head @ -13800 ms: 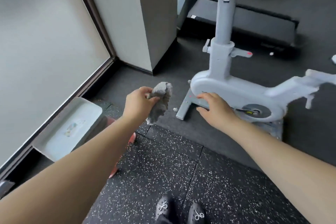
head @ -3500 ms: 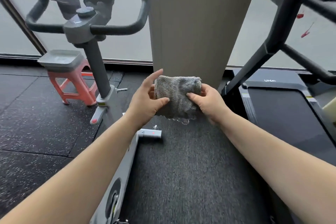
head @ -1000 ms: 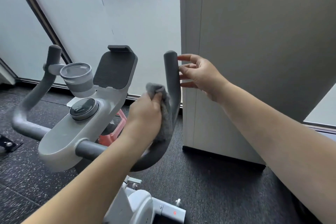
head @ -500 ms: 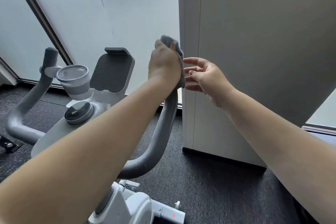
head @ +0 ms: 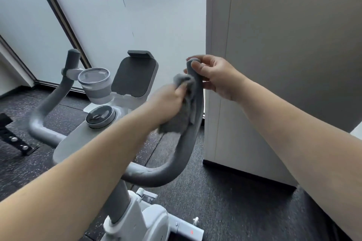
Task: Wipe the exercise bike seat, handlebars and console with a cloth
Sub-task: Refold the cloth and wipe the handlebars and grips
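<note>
The exercise bike's grey handlebar point(head: 176, 164) curves up on both sides of a light grey console point(head: 78, 139) with a round dial point(head: 100, 116) and a dark tablet holder point(head: 134, 78). My left hand point(head: 166, 101) grips a grey cloth point(head: 180, 117) pressed against the right upright of the handlebar, about midway up. My right hand point(head: 213, 76) pinches the top tip of that same upright with thumb and fingers. The seat is out of view.
A grey cup holder point(head: 96, 84) is clamped to the left handlebar upright. A white pillar point(head: 274, 84) with a red band stands close to the right of the handlebar. Frosted glass panels fill the background. Dark speckled rubber floor point(head: 225, 201) lies below.
My left hand slid the cloth down from the top of the right upright to its middle. My right hand moved in from beside the bar and took hold of its tip.
</note>
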`<action>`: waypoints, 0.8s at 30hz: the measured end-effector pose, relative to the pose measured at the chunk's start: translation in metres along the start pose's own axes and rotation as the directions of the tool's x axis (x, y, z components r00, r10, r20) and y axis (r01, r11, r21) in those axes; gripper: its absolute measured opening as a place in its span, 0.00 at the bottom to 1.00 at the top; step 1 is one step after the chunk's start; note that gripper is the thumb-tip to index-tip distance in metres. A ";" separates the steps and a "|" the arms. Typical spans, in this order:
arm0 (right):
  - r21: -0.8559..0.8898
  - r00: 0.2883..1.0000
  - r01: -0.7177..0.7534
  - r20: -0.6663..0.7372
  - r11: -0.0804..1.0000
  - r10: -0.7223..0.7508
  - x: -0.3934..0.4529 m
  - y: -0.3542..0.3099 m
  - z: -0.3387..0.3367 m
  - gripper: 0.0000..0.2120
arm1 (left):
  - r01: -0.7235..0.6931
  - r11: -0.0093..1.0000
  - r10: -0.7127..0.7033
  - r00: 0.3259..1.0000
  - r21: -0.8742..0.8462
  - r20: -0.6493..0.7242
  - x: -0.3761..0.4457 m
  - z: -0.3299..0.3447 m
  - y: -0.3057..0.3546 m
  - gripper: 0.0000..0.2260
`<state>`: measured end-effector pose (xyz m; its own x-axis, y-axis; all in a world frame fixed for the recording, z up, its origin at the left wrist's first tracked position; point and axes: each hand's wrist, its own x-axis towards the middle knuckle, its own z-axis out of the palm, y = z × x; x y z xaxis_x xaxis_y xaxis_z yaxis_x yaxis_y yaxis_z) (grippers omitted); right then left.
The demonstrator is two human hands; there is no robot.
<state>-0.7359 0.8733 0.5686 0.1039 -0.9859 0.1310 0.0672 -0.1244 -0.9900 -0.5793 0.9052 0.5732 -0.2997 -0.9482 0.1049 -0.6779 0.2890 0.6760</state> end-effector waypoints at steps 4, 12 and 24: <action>0.048 0.999 0.040 -0.035 0.998 -0.039 0.002 0.006 0.003 0.05 | 0.169 0.966 -0.186 0.980 -0.194 -0.070 0.006 0.047 0.020 0.20; 0.129 0.997 0.005 -0.074 0.992 0.004 -0.006 0.015 0.017 0.14 | -0.087 0.904 -0.111 0.897 0.418 0.428 -0.075 -0.007 -0.030 0.09; 0.045 0.997 0.048 -0.062 0.998 -0.045 -0.009 0.032 0.026 0.21 | 0.070 0.974 -0.073 0.997 0.214 0.006 -0.073 0.043 -0.019 0.08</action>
<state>-0.7085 0.8814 0.5376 0.0395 -0.9844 0.1716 0.1168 -0.1660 -0.9792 -0.5735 0.9751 0.5217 -0.2535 -0.9660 0.0502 -0.8253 0.2430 0.5098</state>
